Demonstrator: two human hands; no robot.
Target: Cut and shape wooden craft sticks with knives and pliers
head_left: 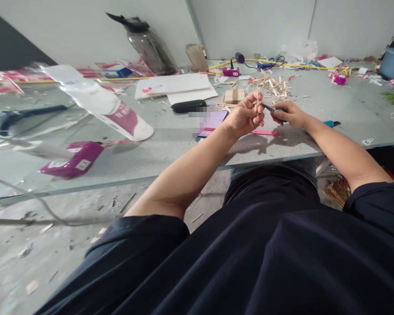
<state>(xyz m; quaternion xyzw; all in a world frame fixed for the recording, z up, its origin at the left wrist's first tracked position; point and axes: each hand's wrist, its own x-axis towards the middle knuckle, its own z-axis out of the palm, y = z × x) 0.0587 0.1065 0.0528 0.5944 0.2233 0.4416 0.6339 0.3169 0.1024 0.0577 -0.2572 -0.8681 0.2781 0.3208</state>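
My left hand [244, 116] is closed in a pinch round a thin wooden stick [258, 94], which stands nearly upright between the fingertips. My right hand [290, 114] grips pliers [267, 107] with dark jaws and teal-and-black handles. Their jaws point left and reach the left fingertips, close to the stick; whether they touch it I cannot tell. Below the hands a pink strip-shaped tool [264, 132] lies on the table. Loose wooden sticks [276, 86] are heaped just behind the hands, beside a bundle of sticks [234, 96].
Left of my hands lie a phone [213, 123] and a black case [188, 106]. Further left are a white-and-maroon packet [118, 111] and a purple power strip [74, 159] with a cable. A large bottle [151, 48] stands behind; a blue cutter [331, 124] lies right.
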